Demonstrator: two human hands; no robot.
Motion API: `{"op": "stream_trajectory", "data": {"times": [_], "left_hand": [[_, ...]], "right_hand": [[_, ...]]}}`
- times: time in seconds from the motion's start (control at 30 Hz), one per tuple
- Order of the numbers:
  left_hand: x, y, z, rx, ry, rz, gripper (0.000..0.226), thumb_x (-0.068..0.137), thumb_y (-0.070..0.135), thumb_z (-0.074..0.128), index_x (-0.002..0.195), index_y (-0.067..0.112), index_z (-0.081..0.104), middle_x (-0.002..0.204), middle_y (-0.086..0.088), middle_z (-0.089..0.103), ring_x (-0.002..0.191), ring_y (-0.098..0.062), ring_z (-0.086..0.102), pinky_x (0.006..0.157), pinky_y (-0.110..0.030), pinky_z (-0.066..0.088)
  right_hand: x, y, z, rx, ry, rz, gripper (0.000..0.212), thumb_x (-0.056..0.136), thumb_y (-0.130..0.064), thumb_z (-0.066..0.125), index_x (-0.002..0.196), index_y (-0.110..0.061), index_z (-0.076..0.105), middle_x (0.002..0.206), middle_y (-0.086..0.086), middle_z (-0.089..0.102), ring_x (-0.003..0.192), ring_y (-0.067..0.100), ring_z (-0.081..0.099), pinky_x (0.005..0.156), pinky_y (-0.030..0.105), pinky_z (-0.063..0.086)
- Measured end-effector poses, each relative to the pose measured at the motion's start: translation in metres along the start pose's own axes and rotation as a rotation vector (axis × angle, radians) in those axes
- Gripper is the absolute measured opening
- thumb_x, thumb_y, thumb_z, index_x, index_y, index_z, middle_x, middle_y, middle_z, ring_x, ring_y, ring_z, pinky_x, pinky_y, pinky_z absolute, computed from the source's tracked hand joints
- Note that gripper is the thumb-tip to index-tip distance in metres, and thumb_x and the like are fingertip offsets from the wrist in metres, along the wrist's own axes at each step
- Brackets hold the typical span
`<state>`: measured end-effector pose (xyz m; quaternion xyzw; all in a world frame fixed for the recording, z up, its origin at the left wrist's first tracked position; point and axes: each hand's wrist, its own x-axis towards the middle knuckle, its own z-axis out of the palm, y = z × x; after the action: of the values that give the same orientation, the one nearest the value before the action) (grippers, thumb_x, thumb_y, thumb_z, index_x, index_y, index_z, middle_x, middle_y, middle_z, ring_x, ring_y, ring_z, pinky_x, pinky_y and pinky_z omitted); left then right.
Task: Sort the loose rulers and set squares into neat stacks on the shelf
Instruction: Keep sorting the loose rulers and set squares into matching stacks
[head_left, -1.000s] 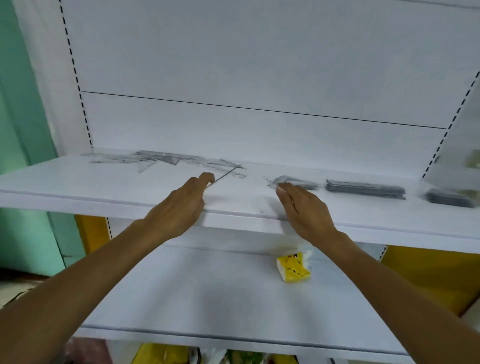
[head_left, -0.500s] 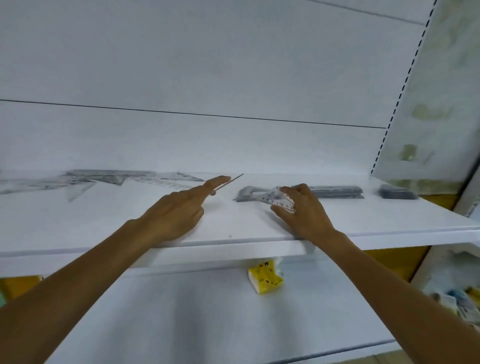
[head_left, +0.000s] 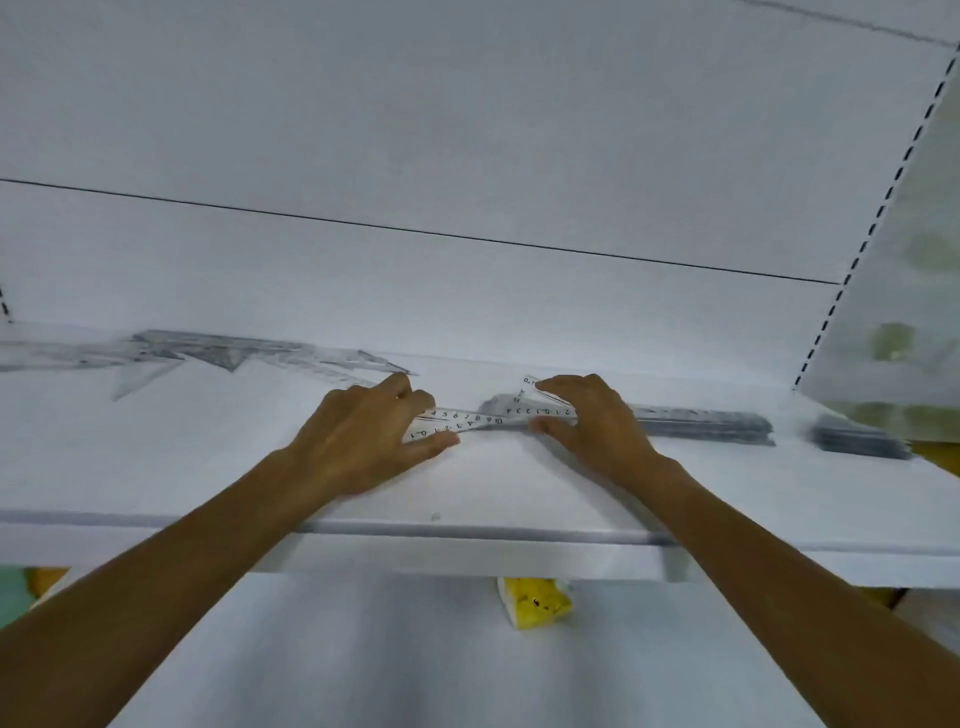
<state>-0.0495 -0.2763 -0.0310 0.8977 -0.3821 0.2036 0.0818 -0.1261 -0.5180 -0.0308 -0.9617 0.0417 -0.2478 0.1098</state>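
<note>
- Both hands have closed in toward each other since half a second ago, and the clear ruler now spans the gap between them.
- Left hand, at about 9 o'clock of the ruler, pinches its near end between thumb and curled fingers.
- Right hand, at about 3 o'clock, is half curled, with fingertips over the ruler's far end and thumb under it.
- Clear ruler sits just above the white shelf, printed numbers facing up; a second clear piece seems to cross it under the right fingertips, though that is hard to tell.
- Directly behind the right hand, at 12 to 2 o'clock, lies a neat dark stack of rulers.
- Further out at 3 o'clock is a smaller dark stack.
- Far off at 10 o'clock, a loose pile of clear set squares is spread against the back wall.
- On the lower shelf, at 6 o'clock, lies a yellow packet.
- Judging by this, the step in hand is squaring up one ruler before adding it to a stack.
- Next move likely calls for carrying it level to the stack at 2 o'clock, lining up its edges, then letting go.
</note>
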Motion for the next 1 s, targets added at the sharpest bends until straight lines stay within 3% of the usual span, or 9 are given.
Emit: {"op": "stream_trajectory", "data": {"times": [0.13, 0.27, 0.57, 0.7, 0.83, 1.0], "left_hand": [[0.006, 0.008, -0.001, -0.002, -0.001, -0.028, 0.06, 0.077, 0.072, 0.037, 0.118, 0.03, 0.053, 0.119, 0.01, 0.051, 0.101, -0.021, 0.058, 0.081, -0.032, 0.044], [0.002, 0.011, 0.0, 0.077, 0.029, -0.026, 0.057, 0.076, 0.071, 0.041, 0.113, 0.031, 0.055, 0.111, 0.013, 0.055, 0.096, -0.017, 0.059, 0.075, -0.028, 0.041], [-0.01, 0.014, 0.0, 0.104, 0.033, -0.087, 0.061, 0.07, 0.07, 0.031, 0.112, 0.033, 0.057, 0.109, 0.015, 0.058, 0.092, -0.014, 0.06, 0.074, -0.027, 0.043], [-0.011, 0.012, 0.004, -0.045, -0.009, -0.144, 0.05, 0.078, 0.065, 0.048, 0.112, 0.031, 0.057, 0.109, 0.014, 0.056, 0.094, -0.014, 0.057, 0.078, -0.028, 0.043], [0.001, 0.006, 0.005, -0.198, 0.065, -0.268, 0.047, 0.078, 0.059, 0.055, 0.112, 0.027, 0.06, 0.108, 0.007, 0.053, 0.081, -0.015, 0.052, 0.079, -0.029, 0.043], [0.027, 0.011, 0.006, -0.308, 0.127, -0.343, 0.046, 0.076, 0.052, 0.065, 0.11, 0.021, 0.063, 0.108, 0.0, 0.058, 0.082, -0.012, 0.051, 0.077, -0.025, 0.037]], "right_hand": [[0.022, 0.008, 0.007, -0.001, -0.061, -0.072, 0.044, 0.084, -0.032, 0.064, 0.125, -0.019, 0.055, 0.13, -0.001, 0.055, 0.122, 0.019, 0.043, 0.098, 0.029, 0.032], [0.037, 0.014, 0.011, 0.013, -0.174, -0.127, 0.042, 0.084, -0.037, 0.062, 0.123, -0.022, 0.056, 0.127, -0.001, 0.057, 0.119, 0.018, 0.045, 0.093, 0.028, 0.035], [0.048, 0.014, 0.016, 0.001, -0.316, -0.154, 0.049, 0.084, -0.05, 0.053, 0.123, -0.022, 0.054, 0.127, 0.001, 0.057, 0.116, 0.022, 0.051, 0.096, 0.035, 0.042], [0.045, 0.015, 0.016, -0.03, -0.286, -0.206, 0.04, 0.087, -0.037, 0.052, 0.122, -0.017, 0.055, 0.128, 0.001, 0.053, 0.12, 0.022, 0.047, 0.098, 0.033, 0.038], [0.027, 0.015, 0.014, -0.094, -0.155, -0.313, 0.042, 0.088, -0.027, 0.05, 0.129, -0.017, 0.048, 0.134, 0.001, 0.047, 0.123, 0.02, 0.038, 0.099, 0.031, 0.032], [-0.018, 0.015, -0.007, 0.029, -0.148, -0.26, 0.034, 0.091, -0.032, 0.046, 0.124, -0.025, 0.052, 0.129, -0.005, 0.054, 0.117, 0.016, 0.049, 0.097, 0.03, 0.038]]}}
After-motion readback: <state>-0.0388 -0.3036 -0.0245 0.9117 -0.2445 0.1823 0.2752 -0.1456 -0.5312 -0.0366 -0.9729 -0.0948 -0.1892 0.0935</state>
